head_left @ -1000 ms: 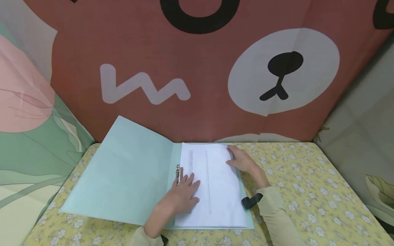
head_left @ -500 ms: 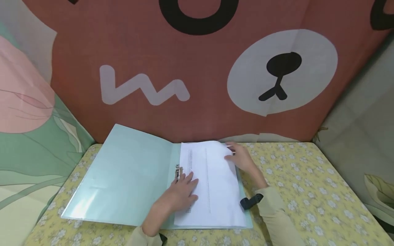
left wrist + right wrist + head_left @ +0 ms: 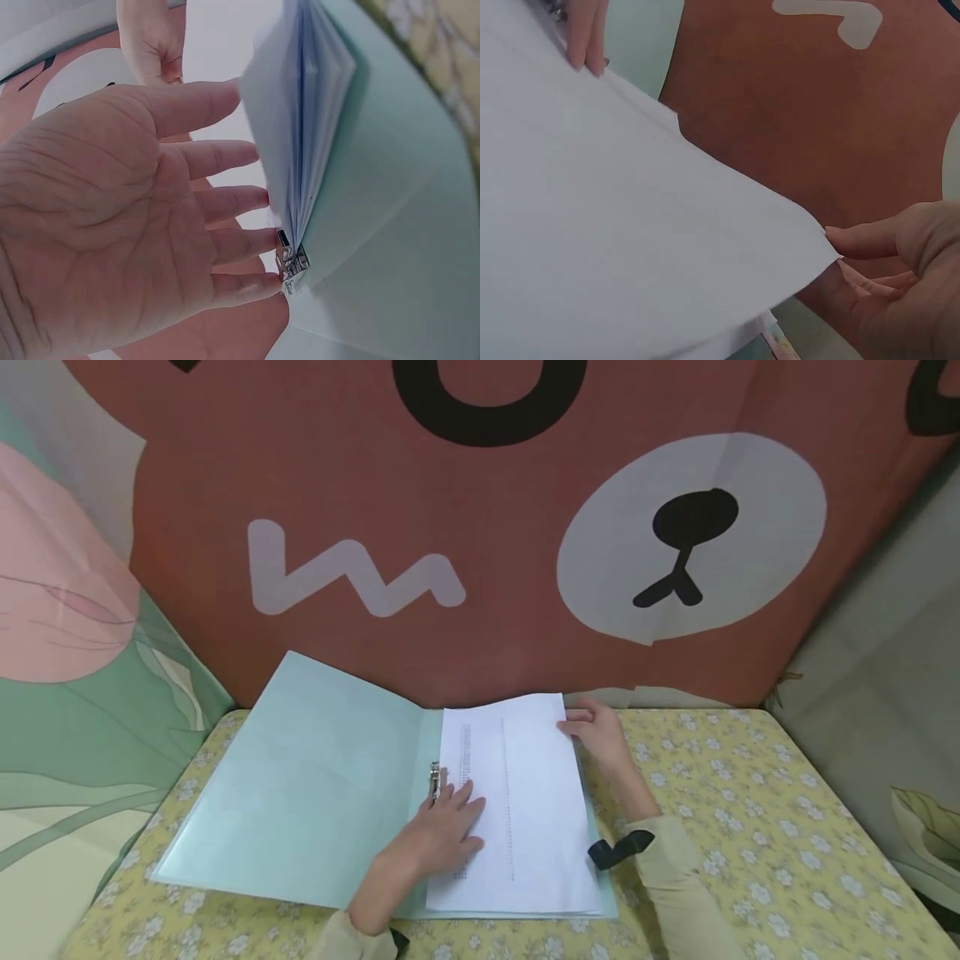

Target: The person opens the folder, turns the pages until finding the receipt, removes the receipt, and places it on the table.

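Note:
A light green file folder (image 3: 315,777) lies spread out on the table, its cover raised at the left. Metal clip hardware (image 3: 434,777) sits near its spine, and a stack of white paper (image 3: 543,818) fills the right side. My left hand (image 3: 444,831) rests on the printed column of the top sheet, fingers straight and spread, fingertips close to the clip. At the far right corner, my right hand (image 3: 602,735) pinches the top sheet (image 3: 645,210) between thumb and fingers. That corner is lifted, and the right wrist view shows more sheets beneath it.
A yellow flowered cloth (image 3: 750,827) covers the table around the folder. Behind the table's far edge stands a reddish-brown backdrop (image 3: 510,643) with a bear print. Patterned fabric walls (image 3: 885,635) close in the sides.
The sheet's far right corner has risen, and my right hand has shifted slightly right and away with it. My left hand keeps its place on the paper.

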`<state>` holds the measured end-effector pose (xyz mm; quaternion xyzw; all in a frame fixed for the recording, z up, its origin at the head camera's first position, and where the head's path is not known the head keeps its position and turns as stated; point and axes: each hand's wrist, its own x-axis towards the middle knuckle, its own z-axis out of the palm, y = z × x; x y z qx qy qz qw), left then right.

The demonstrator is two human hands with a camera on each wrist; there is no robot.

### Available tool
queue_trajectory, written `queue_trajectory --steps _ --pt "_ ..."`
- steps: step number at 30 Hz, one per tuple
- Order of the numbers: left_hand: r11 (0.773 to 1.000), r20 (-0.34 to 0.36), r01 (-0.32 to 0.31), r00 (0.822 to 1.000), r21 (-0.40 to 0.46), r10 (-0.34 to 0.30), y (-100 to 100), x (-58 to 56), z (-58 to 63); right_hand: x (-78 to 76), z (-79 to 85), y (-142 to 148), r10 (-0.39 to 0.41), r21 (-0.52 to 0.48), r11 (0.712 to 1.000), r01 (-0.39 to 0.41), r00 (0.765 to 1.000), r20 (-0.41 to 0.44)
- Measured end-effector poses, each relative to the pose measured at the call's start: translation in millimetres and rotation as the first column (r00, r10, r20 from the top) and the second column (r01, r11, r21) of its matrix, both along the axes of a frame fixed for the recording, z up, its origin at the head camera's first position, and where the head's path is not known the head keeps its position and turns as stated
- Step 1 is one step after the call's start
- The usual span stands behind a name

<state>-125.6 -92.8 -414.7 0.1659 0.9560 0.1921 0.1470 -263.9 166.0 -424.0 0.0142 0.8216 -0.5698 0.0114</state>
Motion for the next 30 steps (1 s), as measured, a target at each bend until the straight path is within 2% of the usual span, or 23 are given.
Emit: queue_trajectory --steps 5,11,16,19,21,24,30 --pt "1.0 0.009 -0.004 1.0 -0.006 0.004 1 0.5 -0.2 1.5 0.2 0 -0.027 -0.019 0.999 0.027 0.999 0.043" --pt "0.999 0.014 -0.012 1.0 -0.038 0.013 3 0.2 -0.8 -0.4 -6.5 -1 -0.078 0.043 0.996 0.076 0.995 0.061" --pt "0.999 0.003 -0.01 1.0 -0.046 0.01 3 0.1 -0.7 -0.8 -10.4 -3 -0.087 0.164 0.982 0.092 0.996 -0.035" --pt "0.999 -0.006 -0.007 1.0 -0.04 0.007 3 0.5 -0.5 0.4 -11.6 -2 -0.068 0.238 0.967 0.095 0.991 -0.118" --pt "0.999 -0.01 -0.005 1.0 -0.038 0.005 3 0.6 -0.7 0.7 -12.2 -2 -0.059 0.264 0.96 0.095 0.988 -0.143" --pt "0.999 -0.003 -0.006 1.0 -0.041 0.005 4 0.6 -0.5 0.4 -12.3 -1 -0.058 0.248 0.965 0.089 0.99 -0.129" --pt "0.999 0.002 -0.009 1.0 -0.043 0.01 4 0.6 0.7 -1.1 -8.8 3 -0.067 0.123 0.99 0.066 0.998 0.003"
